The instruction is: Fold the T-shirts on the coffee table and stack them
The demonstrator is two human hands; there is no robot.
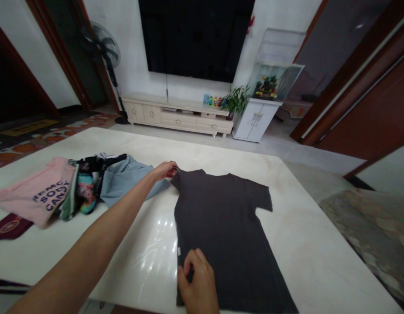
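Note:
A dark grey T-shirt [224, 226] lies spread on the pale, glossy table [146, 244], its neckline away from me. My left hand [166, 170] reaches far forward and pinches the end of the shirt's left sleeve, which is bunched at the fingers. Low on the shirt's left side, my right hand [199, 279] is closed with curled fingers on the fabric, just below a small white tag [179, 251]. The opposite sleeve lies flat, pointing right. The nearest edge of the shirt runs to the bottom of the view.
Left on the table is a heap of clothes: a pink garment with lettering [41, 187], a light blue garment [123, 176] beside my left forearm, and several patterned pieces. A maroon item [12, 226] lies nearby. Beyond stand a low cabinet [179, 115] and a fan [105, 48].

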